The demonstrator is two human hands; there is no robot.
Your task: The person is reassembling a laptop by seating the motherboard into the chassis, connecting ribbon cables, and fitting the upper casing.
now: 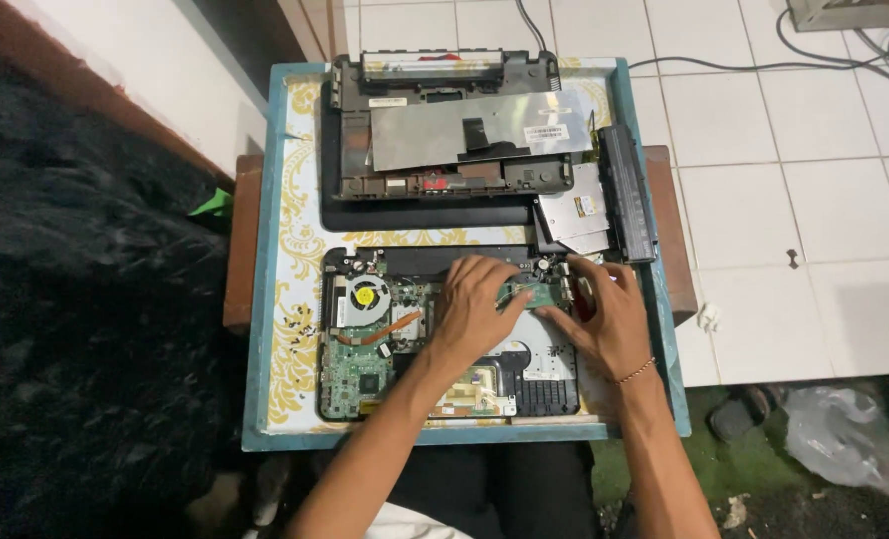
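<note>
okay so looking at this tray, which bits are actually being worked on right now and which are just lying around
In hand:
- left hand and right hand, both on the small green memory module
- opened laptop base with its cooling fan

Lying about:
- upturned keyboard on the top cover
- battery pack
- optical drive
- cables on the tiled floor
- plastic bag

Low table with blue-rimmed, yellow-patterned top [295,200] carries opened laptop base [365,349], upturned laptop casing [435,185], black battery [626,190], silver optical drive [574,215].
</note>
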